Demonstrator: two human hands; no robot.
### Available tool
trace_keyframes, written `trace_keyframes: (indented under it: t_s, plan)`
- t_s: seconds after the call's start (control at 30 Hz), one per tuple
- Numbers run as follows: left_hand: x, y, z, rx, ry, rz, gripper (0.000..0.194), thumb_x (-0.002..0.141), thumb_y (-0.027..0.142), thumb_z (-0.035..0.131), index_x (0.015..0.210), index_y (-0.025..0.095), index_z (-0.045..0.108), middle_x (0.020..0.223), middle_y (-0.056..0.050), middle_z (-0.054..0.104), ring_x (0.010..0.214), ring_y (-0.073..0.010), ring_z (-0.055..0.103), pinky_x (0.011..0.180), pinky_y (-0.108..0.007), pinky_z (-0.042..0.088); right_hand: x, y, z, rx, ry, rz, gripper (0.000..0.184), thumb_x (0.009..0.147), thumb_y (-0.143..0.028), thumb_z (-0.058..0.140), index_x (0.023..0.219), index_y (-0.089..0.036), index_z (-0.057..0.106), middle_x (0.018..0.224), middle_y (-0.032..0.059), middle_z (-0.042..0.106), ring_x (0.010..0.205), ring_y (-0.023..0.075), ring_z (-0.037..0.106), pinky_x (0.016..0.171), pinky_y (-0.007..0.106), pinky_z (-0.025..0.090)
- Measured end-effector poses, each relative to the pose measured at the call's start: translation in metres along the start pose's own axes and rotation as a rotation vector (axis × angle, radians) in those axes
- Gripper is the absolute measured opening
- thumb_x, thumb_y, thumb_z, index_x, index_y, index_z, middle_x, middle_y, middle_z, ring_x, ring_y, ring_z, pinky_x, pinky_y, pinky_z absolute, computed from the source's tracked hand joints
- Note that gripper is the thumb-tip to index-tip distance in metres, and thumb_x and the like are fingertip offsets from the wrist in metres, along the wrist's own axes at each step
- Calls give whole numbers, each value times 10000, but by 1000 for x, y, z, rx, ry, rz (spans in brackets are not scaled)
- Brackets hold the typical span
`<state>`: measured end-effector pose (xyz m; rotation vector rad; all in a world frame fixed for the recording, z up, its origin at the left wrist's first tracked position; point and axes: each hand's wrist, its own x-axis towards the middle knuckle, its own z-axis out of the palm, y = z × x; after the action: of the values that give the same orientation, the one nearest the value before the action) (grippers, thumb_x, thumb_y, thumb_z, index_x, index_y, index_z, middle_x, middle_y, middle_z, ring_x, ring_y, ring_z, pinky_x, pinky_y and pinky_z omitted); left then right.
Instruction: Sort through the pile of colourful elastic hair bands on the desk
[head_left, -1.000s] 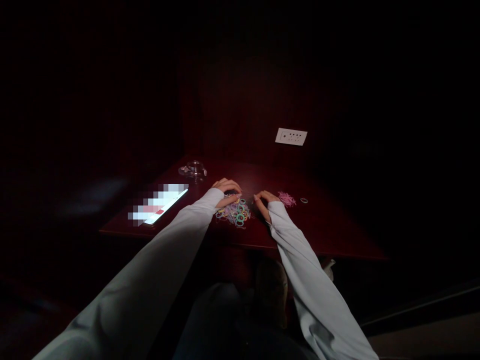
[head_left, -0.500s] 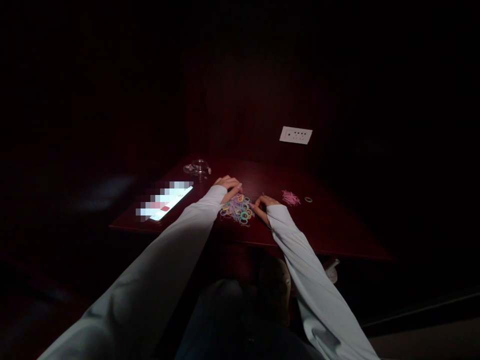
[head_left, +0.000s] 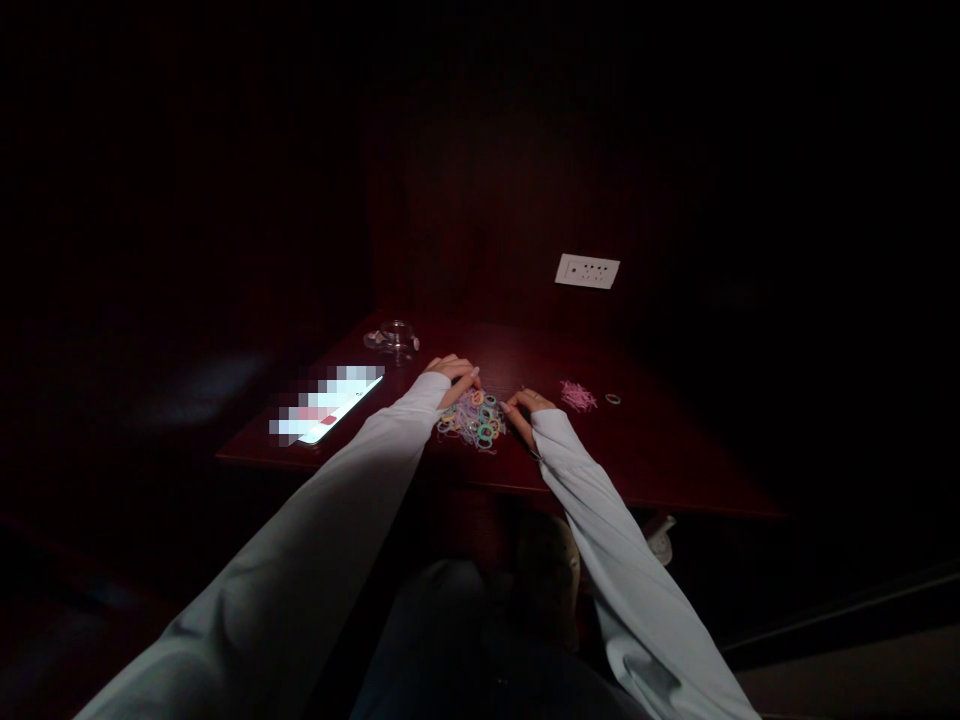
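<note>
Note heap of bands (head_left: 484, 430) on worktop (head_left: 660, 450), no clear long axis, between left hand (head_left: 454, 370), nearer and curled over its far-left edge, and right hand (head_left: 529, 402), half-curled at its right edge; cannot tell any grip in either.

Left hand (head_left: 454, 374): palm down, fingers bent
Right hand (head_left: 525, 406): thumb and forefinger close, contact unclear in dim light
Arms (head_left: 322, 520): both stretched forward
</note>
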<state>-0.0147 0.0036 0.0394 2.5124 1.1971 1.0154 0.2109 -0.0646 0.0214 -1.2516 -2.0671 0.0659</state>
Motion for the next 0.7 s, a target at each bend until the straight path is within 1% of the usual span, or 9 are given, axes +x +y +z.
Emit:
trace_keyframes:
  t_s: [0.17,0.33,0.43,0.53,0.6,0.7]
  plan:
    - [-4,2,-5,-23,-12,52,521,1087,428,318,882,247,761,1050,-19,786,1028,-198,621,979,-360,404,-1,-3,0,-7,36,33,364,1047,-473,492,818,-242,656,862,40,679,795,168,635,745,252,472]
    - [-3,2,-4,-11,-4,35,524,1088,424,321,874,247,765,1044,-19,789,1023,-200,625,977,-367,410,2,6,2,-62,91,67,431,1063,-520,434,828,-241,663,866,42,684,810,172,636,744,258,449]
    - [-1,0,1,-1,9,-3,516,1085,407,341,841,244,765,1020,-21,793,1005,-201,626,982,-370,416,8,19,-6,-168,174,163,470,1068,-543,403,838,-234,673,895,51,681,812,177,617,718,266,414]
    - [1,-2,4,-2,8,-9,510,1082,403,354,835,245,771,1013,-22,795,1000,-203,626,986,-368,424,15,31,-16,-320,268,324,470,1078,-524,385,897,-218,692,973,67,685,810,171,594,678,267,355]
    - [2,-3,5,-4,16,-7,513,1082,417,352,840,248,772,1018,-20,795,1010,-202,625,990,-365,426,20,35,-18,-424,235,384,436,1084,-486,394,942,-210,700,1024,74,694,798,164,588,652,269,312]
    - [0,-1,2,-3,24,-13,523,1082,426,338,845,250,769,1027,-17,792,1017,-200,625,998,-364,425,30,35,-13,-539,87,359,370,1074,-449,442,986,-203,703,1065,94,710,780,171,599,634,284,281]
